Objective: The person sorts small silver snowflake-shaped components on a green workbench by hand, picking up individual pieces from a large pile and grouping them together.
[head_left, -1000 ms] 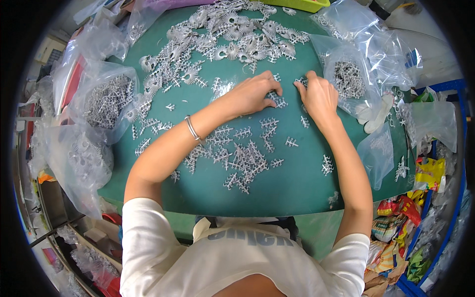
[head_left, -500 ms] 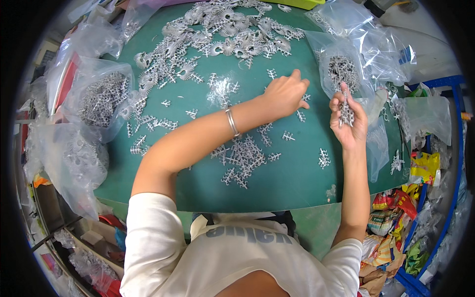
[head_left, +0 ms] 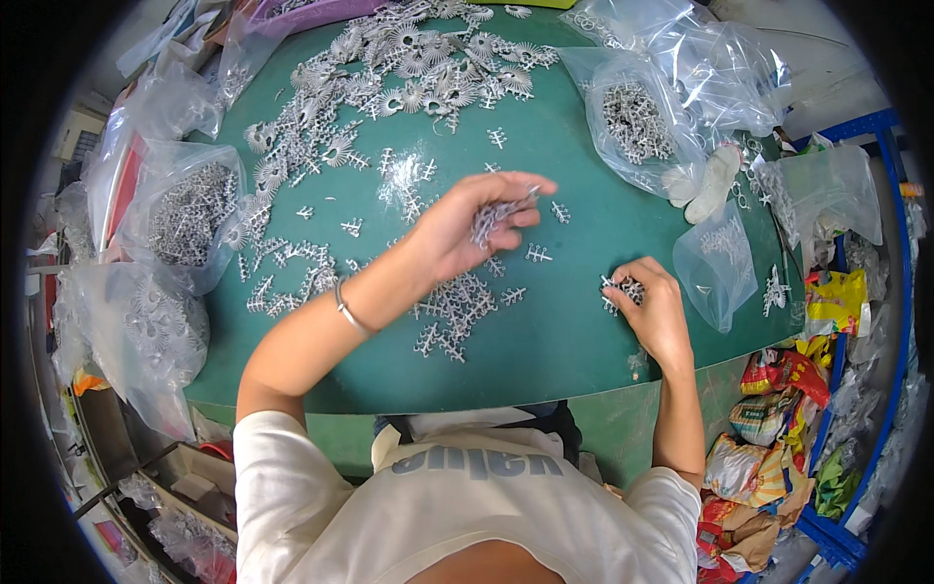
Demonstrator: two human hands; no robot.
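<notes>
Lettering (head_left: 477, 461) on white shirt (head_left: 389, 526), left fingers (head_left: 511, 182) curled around grey branched pieces (head_left: 489, 223), right fingers (head_left: 646, 273) pinched on more

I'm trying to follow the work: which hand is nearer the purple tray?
Left. In the picture, the left hand is below and right of the purple tray; the right hand is lower and farther right.

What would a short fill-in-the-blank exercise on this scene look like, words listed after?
1. The bracelet is on the person's ____ arm.
2. Of the left hand and right hand, the number with gray branched pieces at the fingers is ____.
3. The tabletop is coloured ____.
4. The tray at the table's far edge is coloured ____.

Missing words: left; two; green; purple.
</notes>
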